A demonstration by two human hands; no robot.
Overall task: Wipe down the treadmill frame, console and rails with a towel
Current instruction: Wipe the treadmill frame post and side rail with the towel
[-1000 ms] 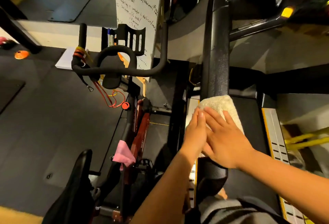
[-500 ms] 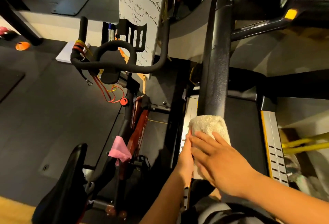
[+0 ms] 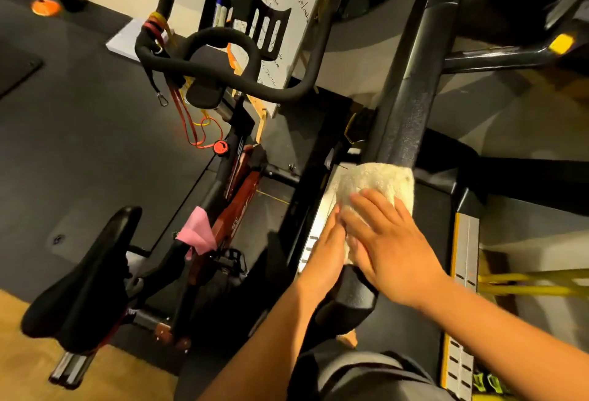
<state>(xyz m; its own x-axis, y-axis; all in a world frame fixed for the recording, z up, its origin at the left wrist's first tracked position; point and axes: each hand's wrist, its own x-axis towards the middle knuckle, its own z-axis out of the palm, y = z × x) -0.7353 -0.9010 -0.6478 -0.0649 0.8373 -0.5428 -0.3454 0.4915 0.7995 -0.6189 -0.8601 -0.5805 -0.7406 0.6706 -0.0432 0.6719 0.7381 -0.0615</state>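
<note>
A cream towel [image 3: 379,179] is wrapped over the black treadmill handrail [image 3: 409,107], which runs from the upper right down toward me and ends in a rounded cap [image 3: 349,300]. My left hand [image 3: 325,249] presses the towel against the rail's left side with straight fingers. My right hand [image 3: 390,241] lies flat on top of the towel, fingers spread and pointing up the rail. The treadmill console [image 3: 516,8] sits dark at the upper right. Below the rail are the black belt [image 3: 432,228] and the silver foot rail [image 3: 465,241].
An exercise bike stands close on the left, with its handlebars [image 3: 223,71], saddle [image 3: 86,276] and a pink cloth [image 3: 196,235] on its frame. A whiteboard [image 3: 280,2] leans behind it. Yellow bands [image 3: 529,284] lie at the right; an orange cone [image 3: 46,5] is far left.
Both hands slid the towel down the rail toward me, then back up away from me. The view has shifted slightly.
</note>
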